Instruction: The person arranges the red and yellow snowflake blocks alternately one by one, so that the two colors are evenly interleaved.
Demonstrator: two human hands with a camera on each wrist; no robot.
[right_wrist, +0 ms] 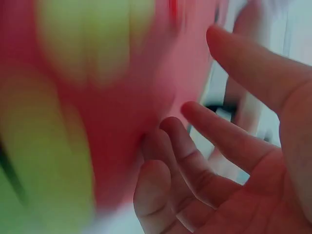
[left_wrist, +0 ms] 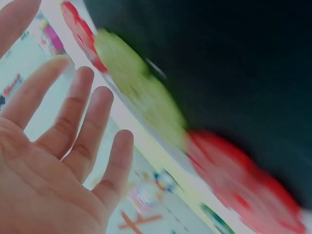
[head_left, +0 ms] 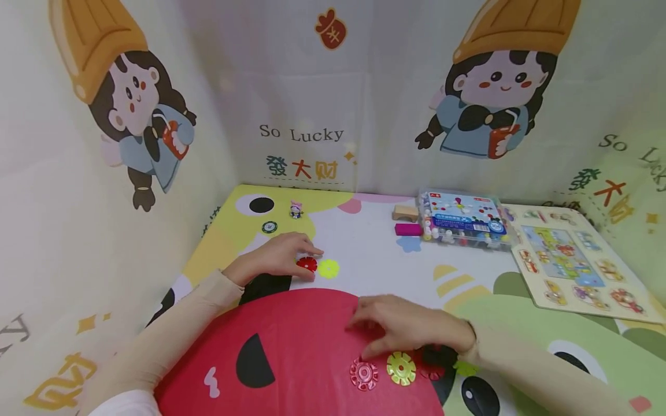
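My left hand (head_left: 283, 254) reaches over the far part of the mat, fingers spread around a red notched plastic disc (head_left: 307, 264). A yellow-green notched disc (head_left: 329, 268) lies just right of its fingertips. In the left wrist view that hand's fingers (left_wrist: 73, 117) are loosely straight, and no disc is in the palm. My right hand (head_left: 390, 320) hovers over the red print, fingers bent loosely and holding nothing. Below it lie a red notched disc (head_left: 363, 374) and a yellow one (head_left: 401, 368). Another red disc (head_left: 432, 371) and a green disc (head_left: 465, 368) show partly beneath the forearm.
At the back stand a clear box of small parts (head_left: 463, 219), a wooden block (head_left: 405, 213) and a magenta block (head_left: 408, 229). A picture puzzle board (head_left: 531, 294) lies at right. A small figurine (head_left: 296, 210) and a dark round token (head_left: 269, 227) sit back left.
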